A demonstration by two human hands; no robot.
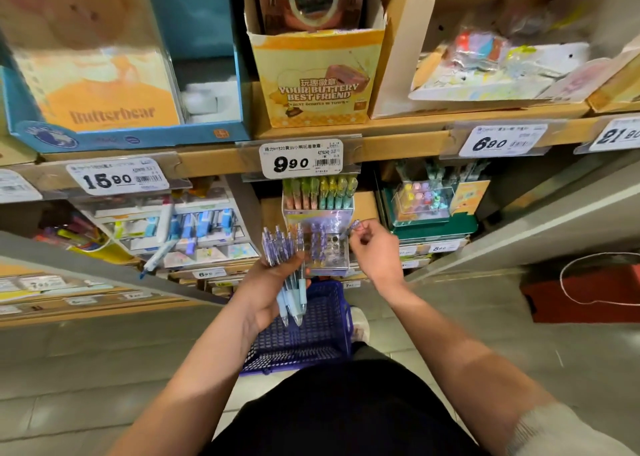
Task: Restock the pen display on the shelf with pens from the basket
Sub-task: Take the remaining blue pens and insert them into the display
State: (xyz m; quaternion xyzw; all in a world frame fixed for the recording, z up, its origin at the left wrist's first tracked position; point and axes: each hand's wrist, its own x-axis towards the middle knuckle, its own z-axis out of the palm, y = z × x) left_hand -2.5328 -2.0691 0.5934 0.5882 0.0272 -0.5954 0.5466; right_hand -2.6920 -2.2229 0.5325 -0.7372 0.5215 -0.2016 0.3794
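purple clear-barrelled pens [287, 265] gripped in left hand [265, 291] as stock; right hand [374, 251] fingertips pinch single pen [354, 227], likely aiming at clear plastic display [325, 218].

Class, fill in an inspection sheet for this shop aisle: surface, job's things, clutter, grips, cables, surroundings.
Surface: brown shelf, price tags along its edge.
Job's things: pen display, partly filled; blue basket below the hands.
Clutter: loose blue pen jutting off stock at left.
Grips: left hand holds a bundle of pens; right hand pinches one pen above the display.
Cables: nothing seen.
Surroundings: red bag at right.
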